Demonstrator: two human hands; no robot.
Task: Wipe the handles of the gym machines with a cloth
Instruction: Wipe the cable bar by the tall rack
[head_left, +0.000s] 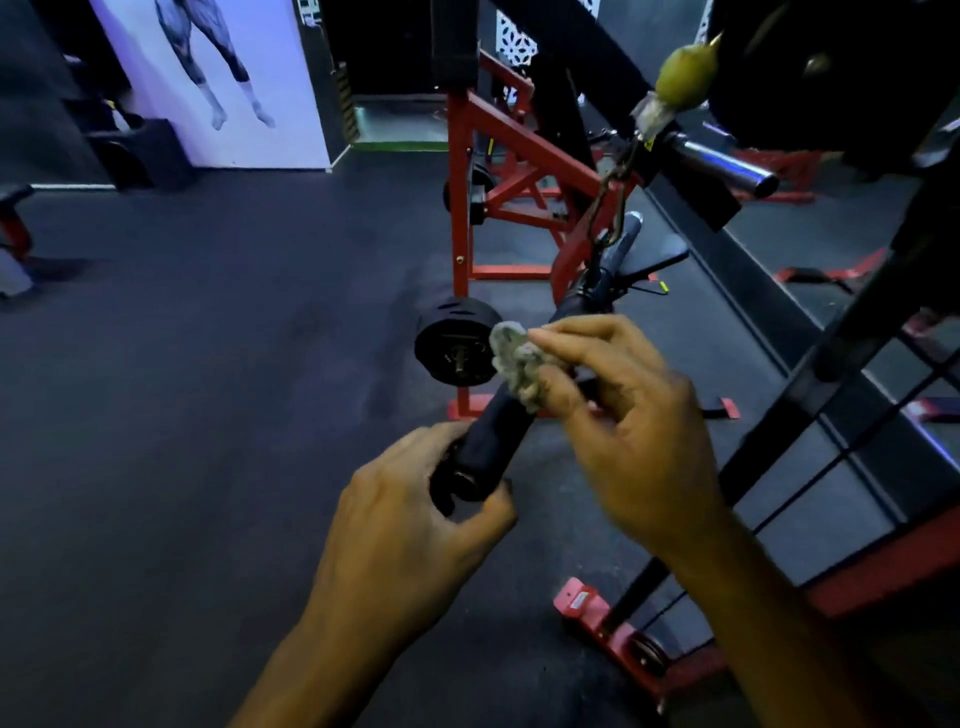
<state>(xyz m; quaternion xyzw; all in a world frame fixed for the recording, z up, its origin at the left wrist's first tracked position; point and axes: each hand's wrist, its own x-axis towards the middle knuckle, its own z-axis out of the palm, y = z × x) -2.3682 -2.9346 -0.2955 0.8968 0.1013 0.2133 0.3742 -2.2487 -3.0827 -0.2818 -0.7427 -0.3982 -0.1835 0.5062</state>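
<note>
Nearest the lens, the person's left hand (415, 499) is curling its fingers and thumb around the near end of a black bar handle (493, 431), gripping it just behind the end cap. Just beyond that grip, further along the handle, the right hand (613, 400) is pinching a crumpled grey cloth (517, 361) between thumb and fingertips and pressing it against the top of the handle, so the cloth is sitting between the two hands' holds, touching the grip sleeve. Past the cloth, the handle is running up and away to a metal hook and chain (613, 208) that is hanging from above. Higher along that line, a yellow-green ball (685, 75) is sitting on the cable, beside a chrome sleeve (727, 166) sticking out from a black frame. Behind the cloth and slightly to the left of the right hand's pinch, a black weight plate (457, 343) is hanging on a red rack (498, 156). Under both hands, dark rubber flooring (208, 364) is spreading out, and a red foot plate (587, 603) is lying below the right forearm.
</note>
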